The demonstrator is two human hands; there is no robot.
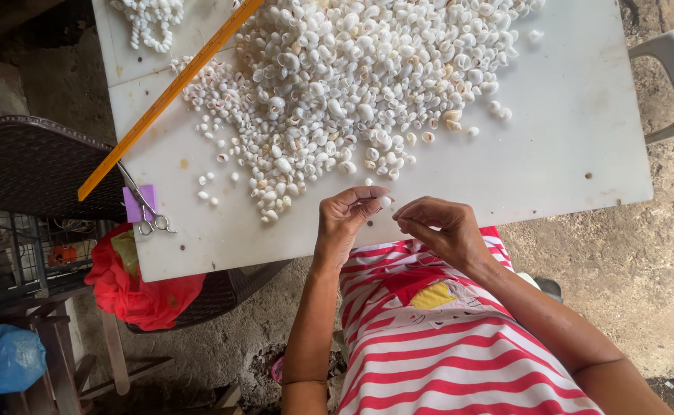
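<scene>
Left hand (346,219): pinching one white shell (384,201) at the table (567,154) edge. Right hand (440,228): fingers pinched closed, contents too small to tell. Shell pile (352,69) beyond. Risk: loose pinch likely drops shell off the edge

The shells (337,84) look glossy and smooth, kinda porcelain-like, and the one pinched in the left hand (346,219) has the same sheen. Table top (575,154) is matt white plastic or laminate with a few spots. The ruler (169,96) looks like painted wood, the scissors (146,207) are shiny metal, the bag (141,288) is crinkly red plastic, and the ground (644,261) is rough concrete.
</scene>
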